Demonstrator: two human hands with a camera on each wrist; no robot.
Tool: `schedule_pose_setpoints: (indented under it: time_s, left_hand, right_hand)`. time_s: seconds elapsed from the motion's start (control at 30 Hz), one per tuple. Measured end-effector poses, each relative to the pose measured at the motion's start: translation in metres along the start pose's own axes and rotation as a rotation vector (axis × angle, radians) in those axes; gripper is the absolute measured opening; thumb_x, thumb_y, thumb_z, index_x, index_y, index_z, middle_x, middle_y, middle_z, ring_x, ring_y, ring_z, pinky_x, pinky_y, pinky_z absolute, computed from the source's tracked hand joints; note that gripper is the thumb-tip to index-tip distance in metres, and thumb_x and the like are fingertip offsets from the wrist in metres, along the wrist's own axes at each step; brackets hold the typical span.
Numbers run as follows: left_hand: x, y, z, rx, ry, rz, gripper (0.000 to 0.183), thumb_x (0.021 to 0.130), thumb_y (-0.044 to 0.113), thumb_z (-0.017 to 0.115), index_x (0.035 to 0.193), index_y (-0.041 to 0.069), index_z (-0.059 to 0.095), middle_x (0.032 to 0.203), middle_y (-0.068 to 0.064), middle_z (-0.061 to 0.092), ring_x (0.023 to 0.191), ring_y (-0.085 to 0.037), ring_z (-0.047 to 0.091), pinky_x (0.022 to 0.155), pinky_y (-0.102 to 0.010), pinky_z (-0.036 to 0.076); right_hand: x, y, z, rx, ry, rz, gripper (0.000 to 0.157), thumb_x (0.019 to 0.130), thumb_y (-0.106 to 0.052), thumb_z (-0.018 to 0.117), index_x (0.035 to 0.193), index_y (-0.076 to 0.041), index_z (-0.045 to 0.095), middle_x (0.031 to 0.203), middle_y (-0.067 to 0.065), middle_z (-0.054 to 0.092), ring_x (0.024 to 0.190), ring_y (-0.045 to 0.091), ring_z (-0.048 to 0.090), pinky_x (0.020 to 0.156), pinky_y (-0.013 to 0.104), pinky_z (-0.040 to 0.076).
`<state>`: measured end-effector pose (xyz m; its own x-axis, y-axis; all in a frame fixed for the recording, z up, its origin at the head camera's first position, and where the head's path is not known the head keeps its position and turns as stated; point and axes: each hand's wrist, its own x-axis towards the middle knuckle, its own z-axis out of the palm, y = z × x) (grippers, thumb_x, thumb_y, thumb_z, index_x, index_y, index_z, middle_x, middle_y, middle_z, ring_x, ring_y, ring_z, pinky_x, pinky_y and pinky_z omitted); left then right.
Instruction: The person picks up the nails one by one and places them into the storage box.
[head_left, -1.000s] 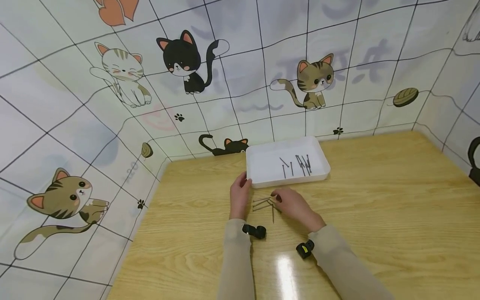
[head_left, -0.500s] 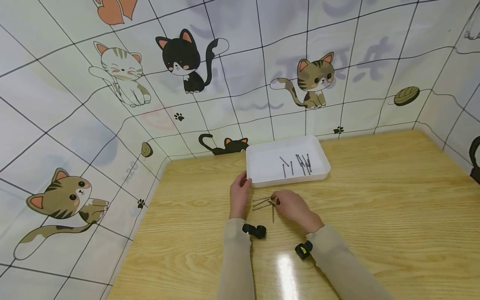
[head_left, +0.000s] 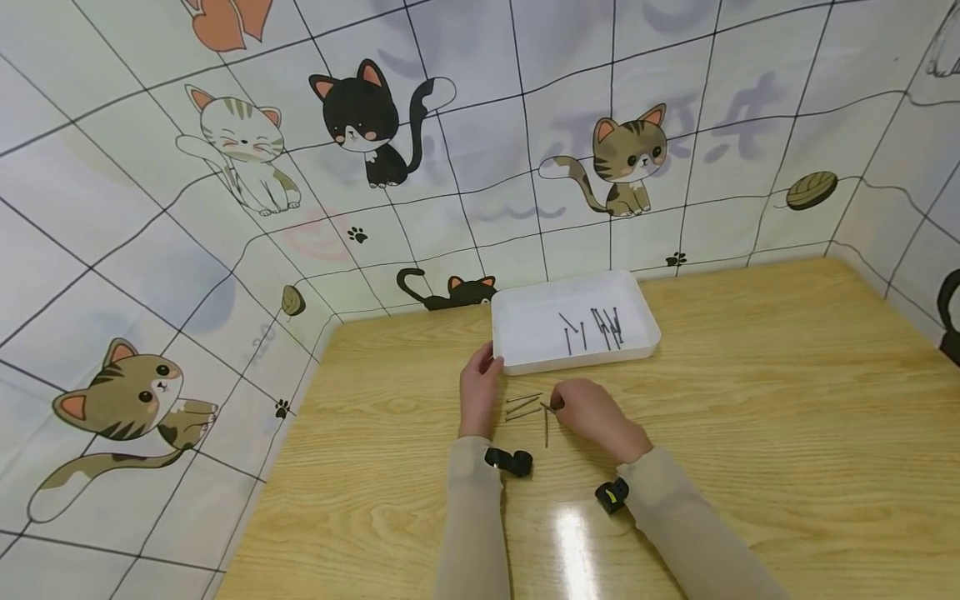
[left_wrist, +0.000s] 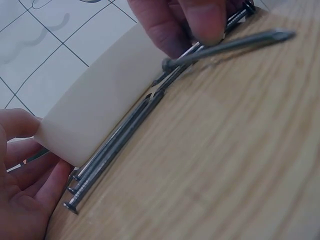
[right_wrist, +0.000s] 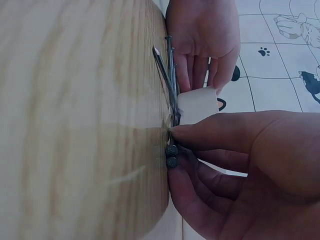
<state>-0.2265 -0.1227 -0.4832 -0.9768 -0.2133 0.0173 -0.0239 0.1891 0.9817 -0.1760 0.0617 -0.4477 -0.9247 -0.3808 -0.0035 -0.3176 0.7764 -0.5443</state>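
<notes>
My left hand [head_left: 480, 396] holds the near left corner of a white plastic tray [head_left: 532, 364], its fingers bent at the wall in the left wrist view. My right hand [head_left: 592, 417] is low over the wood in front of the tray. Its thumb and fingertips pinch steel nails; two nail heads [right_wrist: 171, 156] show between them in the right wrist view. Left of that hand, three nails [head_left: 522, 415] lie side by side on the table. Another nail [head_left: 547, 429] points towards me, and the left wrist view shows this nail [left_wrist: 230, 47] lying across the others.
Several dark nails [head_left: 606, 329] are in the right half of the tray. Wall sheeting printed with cats [head_left: 633, 162] rises right behind the wooden table [head_left: 750, 400]. Each wrist carries a small black camera [head_left: 611, 496].
My right hand has shifted slightly right, and its fingertips have drawn away from the three side-by-side nails. The left hand and the tray stay where they were.
</notes>
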Motion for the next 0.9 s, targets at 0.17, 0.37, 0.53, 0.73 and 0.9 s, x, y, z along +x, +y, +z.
schedule_pose_setpoints:
  time_s: [0.17,0.37,0.53,0.73,0.9]
  left_hand:
    - [0.001,-0.002,0.000,-0.007,-0.003,-0.002,0.042,0.091,0.025,0.056,0.132,0.017,0.051,0.129,-0.001,0.054,0.116,-0.016,0.050,0.099,-0.037,0.039]
    - [0.003,-0.004,0.000,-0.008,-0.008,0.002,0.041,0.091,0.026,0.056,0.131,0.019,0.052,0.128,0.001,0.055,0.115,-0.015,0.051,0.099,-0.037,0.039]
    - [0.003,-0.003,0.000,-0.012,-0.010,0.013,0.041,0.091,0.026,0.056,0.131,0.020,0.052,0.127,0.002,0.056,0.114,-0.015,0.051,0.098,-0.037,0.039]
    - [0.002,-0.002,0.000,-0.013,-0.007,0.018,0.041,0.091,0.025,0.056,0.131,0.019,0.052,0.127,0.001,0.056,0.114,-0.015,0.051,0.098,-0.037,0.039]
    - [0.001,-0.001,0.000,-0.018,-0.004,0.020,0.041,0.091,0.024,0.056,0.131,0.018,0.053,0.127,0.001,0.056,0.114,-0.016,0.051,0.098,-0.037,0.039]
  right_hand:
    - [0.001,0.004,-0.001,-0.001,-0.014,0.013,0.013,0.082,-0.004,0.058,0.088,-0.007,0.069,0.088,0.004,0.067,0.081,0.021,0.061,0.070,0.036,0.050]
    - [0.000,0.003,-0.003,-0.008,-0.029,0.038,0.010,0.080,-0.005,0.058,0.084,-0.008,0.068,0.085,0.002,0.065,0.074,0.017,0.058,0.065,0.034,0.048]
    - [0.001,0.001,-0.005,-0.018,-0.033,0.057,0.010,0.077,-0.006,0.058,0.080,-0.009,0.067,0.080,0.000,0.064,0.067,0.013,0.053,0.059,0.030,0.044]
    - [0.001,0.003,-0.008,0.029,-0.040,0.078,0.008,0.081,-0.009,0.056,0.079,-0.009,0.064,0.075,0.000,0.061,0.062,0.015,0.051,0.056,0.029,0.041]
    - [0.002,0.011,-0.007,0.093,-0.026,0.071,0.023,0.082,-0.009,0.055,0.103,-0.005,0.064,0.089,0.005,0.065,0.075,0.018,0.057,0.065,0.033,0.046]
